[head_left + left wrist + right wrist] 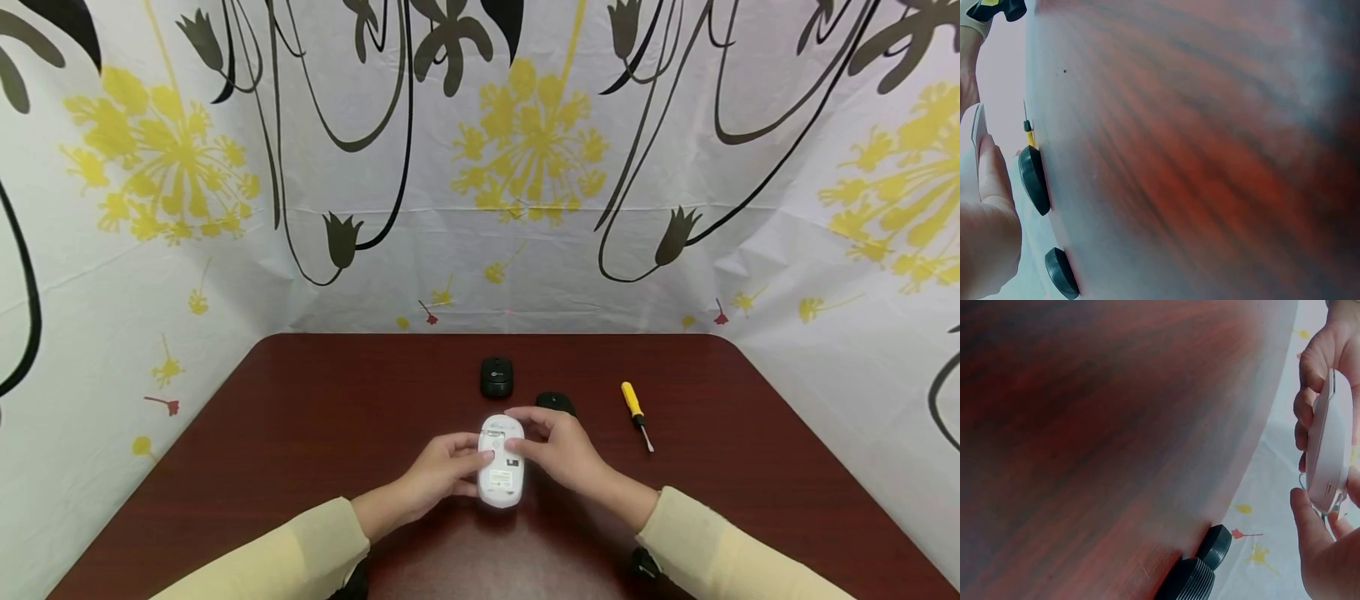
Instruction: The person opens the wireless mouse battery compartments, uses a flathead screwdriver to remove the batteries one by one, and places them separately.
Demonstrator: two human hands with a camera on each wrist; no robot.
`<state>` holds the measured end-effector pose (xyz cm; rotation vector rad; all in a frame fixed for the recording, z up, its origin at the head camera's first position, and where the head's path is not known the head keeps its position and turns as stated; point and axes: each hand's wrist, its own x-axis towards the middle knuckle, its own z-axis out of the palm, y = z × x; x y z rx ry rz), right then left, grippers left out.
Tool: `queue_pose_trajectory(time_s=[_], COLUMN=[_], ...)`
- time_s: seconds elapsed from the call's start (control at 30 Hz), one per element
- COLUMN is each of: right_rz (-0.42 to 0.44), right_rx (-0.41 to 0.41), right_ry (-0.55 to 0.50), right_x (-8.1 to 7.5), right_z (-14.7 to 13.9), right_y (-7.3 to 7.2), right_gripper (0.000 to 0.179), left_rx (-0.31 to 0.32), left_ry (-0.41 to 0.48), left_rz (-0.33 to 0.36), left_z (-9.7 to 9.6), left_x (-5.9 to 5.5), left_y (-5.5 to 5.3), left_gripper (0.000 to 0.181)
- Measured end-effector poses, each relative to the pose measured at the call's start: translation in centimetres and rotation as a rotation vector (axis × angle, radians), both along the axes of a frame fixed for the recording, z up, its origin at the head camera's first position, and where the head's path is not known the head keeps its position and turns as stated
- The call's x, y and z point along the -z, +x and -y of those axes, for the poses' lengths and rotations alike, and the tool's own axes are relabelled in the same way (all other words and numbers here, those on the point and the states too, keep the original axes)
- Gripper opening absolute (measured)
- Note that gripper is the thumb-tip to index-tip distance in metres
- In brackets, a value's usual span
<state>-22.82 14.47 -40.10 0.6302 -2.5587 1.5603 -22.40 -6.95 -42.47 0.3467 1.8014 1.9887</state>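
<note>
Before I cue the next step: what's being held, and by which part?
A white mouse: the left hand grips its left side, the right hand its right side near the far end.

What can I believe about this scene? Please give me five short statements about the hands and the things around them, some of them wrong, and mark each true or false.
1. The left hand and the right hand both hold the white mouse. True.
2. The white mouse lies flat on the table. False: the hands hold it up above the table.
3. The white mouse's labelled underside faces the head camera. True.
4. The screwdriver has a red handle. False: the screwdriver has a yellow handle.
5. Three black mice rest on the table. False: two show, one black mouse and a second black mouse.
</note>
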Motion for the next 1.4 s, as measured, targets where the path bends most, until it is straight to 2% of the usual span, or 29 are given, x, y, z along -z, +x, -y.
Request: queue_pose_trajectory(time_s=[0.23,0.43,0.53,0.77,0.9,1.17,1.4], right_rz=[-0.041,-0.03,0.013,0.198,0.272,0.35,0.383], right_rx=[0.032,0.049,0.053,0.094,0.117,0.118,0.147], right_ry=[0.014,-0.035,-0.083,-0.227,-0.283,-0.352,-0.316], right_x=[-0.2,-0.4,-0.7,-1.5,-2.1,-2.8,-2.7], right_z=[0.1,0.2,0.2,0.0,-0.6,-1.8,-3.7], right_y=[-0.1,-0.5,-0.6,-0.8,-0.7,-0.1,0.1], right_gripper=[0.032,0.027,0.024,0.027,0.029,0.035,0.037], left_rx=[0.003,0.005,-0.002,-0.017,-0.024,-0.037,-0.051], left_ry=[-0.005,-0.002,-0.004,0.0,-0.002,-0.006,-0.012], left_rz=[-0.021,-0.021,-0.021,-0.029,-0.026,-0.021,-0.023], left_z=[0.0,0.1,0.1,0.2,0.2,0.3,0.6], left_x=[0.0,-0.1,-0.1,-0.1,-0.2,-0.1,-0.3], left_y=[-0.1,-0.1,-0.1,0.0,0.0,0.1,0.0], left_gripper=[0.045,0.045,0.045,0.045,0.045,0.045,0.045])
